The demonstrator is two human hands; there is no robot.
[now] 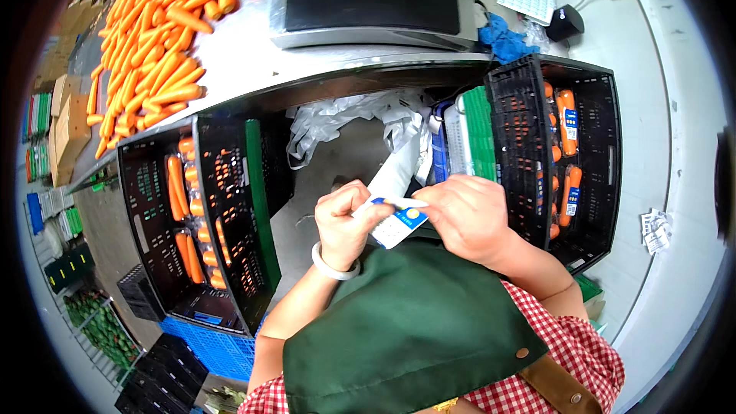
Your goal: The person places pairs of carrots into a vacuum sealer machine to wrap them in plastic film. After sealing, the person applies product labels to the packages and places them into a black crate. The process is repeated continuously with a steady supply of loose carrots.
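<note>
My left hand (344, 221), with a white band at the wrist, pinches a blue-and-white printed label (399, 225) between thumb and fingers. At the label's other end my right hand (468, 215) grips its upper corner, where a white edge is folded or curled over. The label hangs just above my green apron (397, 322), printed side up; its writing is too small to read. Whether the white edge is backing paper or the label itself, I cannot tell.
Black crates with packed carrots stand at left (227, 230) and right (520, 144). Loose carrots (155, 57) lie heaped on the metal table (236, 63). A packing machine with a dark plate (374, 6) stands beside them. White plastic film (328, 121) hangs beneath the table.
</note>
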